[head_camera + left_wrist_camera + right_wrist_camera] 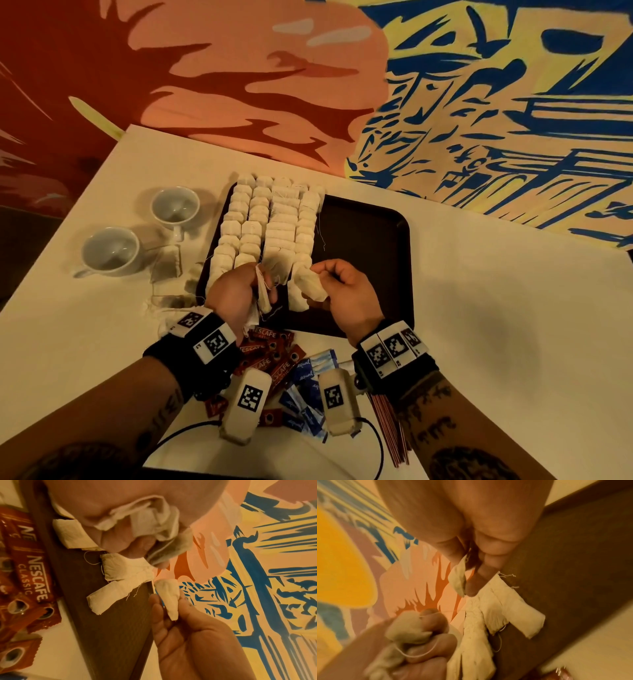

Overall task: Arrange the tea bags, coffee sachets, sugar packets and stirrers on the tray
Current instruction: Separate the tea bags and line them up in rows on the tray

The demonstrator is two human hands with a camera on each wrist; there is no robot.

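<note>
Two white cups [111, 251] sit left of my left hand; what they hold I cannot tell. A few loose tea bags [168, 262] lie on the table [496, 308] between cups and tray. The dark tray [370, 240] lies just ahead of both hands: its left half carries four rows of tea bags [270, 226], its right half shows bare surface. Below my wrists, off the tray, lies a heap of red coffee sachets [270, 356], then blue sugar packets [305, 377] to its right, and the stirrers [390, 425] under my right forearm.

My left hand [236, 294] hangs over the tray's near edge, fingers curled round a bunch of tea bags [150, 519] with strings trailing. My right hand [346, 291], just beside it, pinches a single tea bag [311, 284] between thumb and fingertips [472, 588], held above the near end of the rightmost row. Palm faces left, remaining fingers loosely curled.
</note>
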